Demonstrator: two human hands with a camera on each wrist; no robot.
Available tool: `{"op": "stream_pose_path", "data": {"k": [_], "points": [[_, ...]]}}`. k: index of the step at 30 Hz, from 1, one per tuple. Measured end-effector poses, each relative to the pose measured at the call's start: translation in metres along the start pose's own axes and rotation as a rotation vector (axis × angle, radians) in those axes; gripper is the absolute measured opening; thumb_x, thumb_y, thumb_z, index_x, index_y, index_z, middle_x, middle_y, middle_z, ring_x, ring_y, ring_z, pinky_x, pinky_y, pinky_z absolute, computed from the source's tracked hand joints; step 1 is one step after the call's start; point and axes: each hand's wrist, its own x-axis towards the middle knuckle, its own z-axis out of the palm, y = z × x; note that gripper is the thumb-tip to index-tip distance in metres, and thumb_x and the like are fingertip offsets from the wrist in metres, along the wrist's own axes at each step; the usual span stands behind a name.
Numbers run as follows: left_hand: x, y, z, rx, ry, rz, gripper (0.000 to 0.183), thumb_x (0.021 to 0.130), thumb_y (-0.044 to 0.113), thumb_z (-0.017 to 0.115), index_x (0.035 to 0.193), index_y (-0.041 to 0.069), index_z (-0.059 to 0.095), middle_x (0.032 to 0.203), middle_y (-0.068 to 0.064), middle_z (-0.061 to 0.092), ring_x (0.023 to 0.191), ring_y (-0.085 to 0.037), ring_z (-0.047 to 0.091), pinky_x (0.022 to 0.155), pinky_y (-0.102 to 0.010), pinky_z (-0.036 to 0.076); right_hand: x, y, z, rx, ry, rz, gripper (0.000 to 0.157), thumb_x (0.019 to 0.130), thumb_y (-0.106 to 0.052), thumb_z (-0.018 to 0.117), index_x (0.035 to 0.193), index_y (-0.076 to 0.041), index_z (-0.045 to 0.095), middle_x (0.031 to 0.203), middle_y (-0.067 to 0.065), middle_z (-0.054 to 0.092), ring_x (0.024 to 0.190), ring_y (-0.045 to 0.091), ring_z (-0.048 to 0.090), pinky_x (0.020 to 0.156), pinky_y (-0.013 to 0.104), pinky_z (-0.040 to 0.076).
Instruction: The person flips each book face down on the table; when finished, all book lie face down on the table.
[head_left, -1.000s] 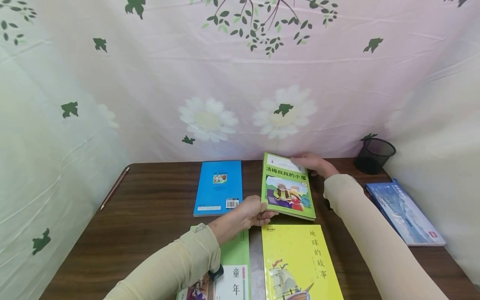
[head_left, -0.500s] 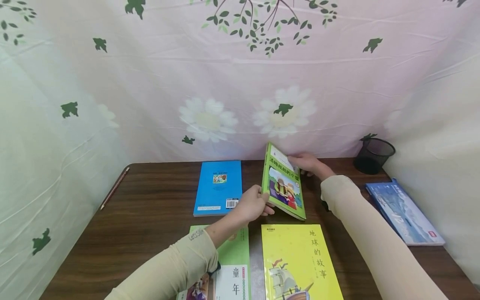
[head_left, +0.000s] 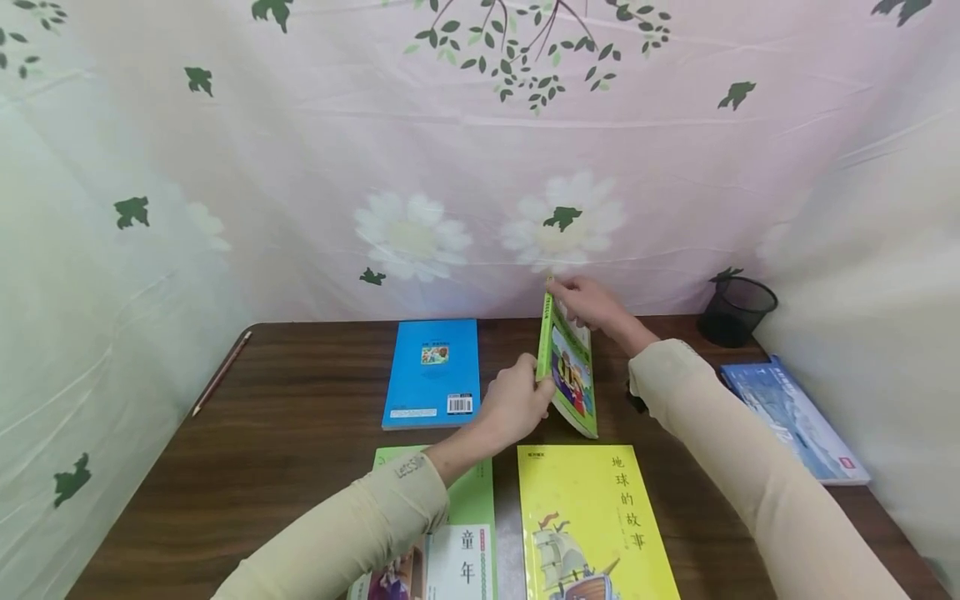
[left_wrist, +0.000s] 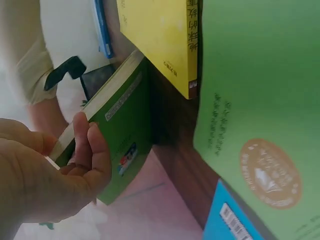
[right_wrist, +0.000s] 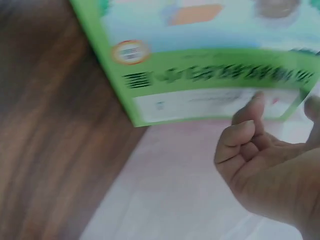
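A green picture book (head_left: 573, 375) stands tilted up on its edge near the back of the table, its spine turned up toward the left. My left hand (head_left: 517, 398) grips the lower part of its spine, with the thumb on the front side. In the left wrist view, curled fingers lie against the green back cover (left_wrist: 127, 117). My right hand (head_left: 596, 310) pinches the upper spine corner. The right wrist view shows the white title strip (right_wrist: 200, 104) along the book's top edge, with the bent fingers of that hand (right_wrist: 270, 165) beside it.
A blue book (head_left: 435, 371) lies left of the hands. Nearer lie a yellow book (head_left: 581, 517) and another green book (head_left: 457, 558), partly under the left sleeve. At right are a blue-white book (head_left: 798, 425) and a black mesh cup (head_left: 737, 315). A pencil (head_left: 221, 375) lies along the left edge.
The green picture book has tipped up from nearly flat, its spine rising. My right hand has shifted left from its top edge to the spine corner; the left hand has risen with it.
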Motion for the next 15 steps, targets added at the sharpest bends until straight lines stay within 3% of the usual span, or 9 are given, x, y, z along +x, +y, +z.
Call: {"op": "stream_pose_path", "data": {"k": [2,6,8,11,14,15], "points": [[0.001,0.002,0.001,0.055,0.009,0.018,0.027,0.105,0.029,0.049,0.119,0.006,0.052,0.062,0.0,0.055,0.041,-0.013,0.045,0.037,-0.024,0.028,-0.002,-0.009,-0.001,-0.013,-0.021,0.006,0.066,0.102,-0.057,0.045,0.151,-0.013,0.038,0.072,0.007,0.051,0.05,0.015,0.033,0.045,0.031,0.031],[0.002,0.006,0.004,0.145,0.025,0.059,0.028,0.105,0.033,0.05,0.116,0.008,0.052,0.054,0.0,0.045,0.037,-0.014,0.033,0.036,-0.024,0.025,-0.003,-0.021,-0.001,-0.047,-0.028,0.045,0.057,0.102,-0.048,0.05,0.142,-0.009,0.038,0.074,0.005,0.049,0.05,0.014,0.031,0.047,0.031,0.032],[0.003,0.008,0.006,0.182,0.032,0.075,0.028,0.104,0.035,0.05,0.114,0.009,0.052,0.053,0.001,0.044,0.036,-0.014,0.033,0.036,-0.024,0.024,-0.002,-0.024,-0.002,-0.056,-0.016,0.068,0.05,0.102,-0.042,0.051,0.136,-0.007,0.04,0.072,0.003,0.047,0.049,0.013,0.03,0.048,0.031,0.033],[0.003,0.01,0.007,0.202,0.045,0.09,0.027,0.104,0.037,0.052,0.112,0.011,0.053,0.053,0.001,0.046,0.036,-0.014,0.035,0.035,-0.023,0.025,-0.003,-0.027,-0.004,-0.087,0.009,0.065,0.052,0.102,-0.033,0.05,0.143,-0.004,0.038,0.065,0.0,0.045,0.046,0.013,0.031,0.046,0.031,0.034],[0.003,0.009,0.008,0.163,0.044,0.101,0.032,0.103,0.043,0.053,0.114,0.013,0.055,0.059,0.001,0.053,0.04,-0.014,0.041,0.038,-0.024,0.03,-0.006,-0.028,-0.007,-0.174,0.053,0.043,0.061,0.1,-0.029,0.046,0.153,-0.002,0.031,0.054,-0.004,0.04,0.042,0.011,0.03,0.044,0.03,0.033],[0.003,0.008,0.008,0.134,0.039,0.1,0.035,0.102,0.046,0.053,0.115,0.014,0.055,0.064,0.002,0.057,0.044,-0.012,0.045,0.041,-0.025,0.034,-0.007,-0.028,-0.009,-0.209,0.074,0.037,0.058,0.099,-0.027,0.044,0.149,0.001,0.037,0.052,-0.005,0.038,0.042,0.011,0.029,0.043,0.029,0.032]]}}
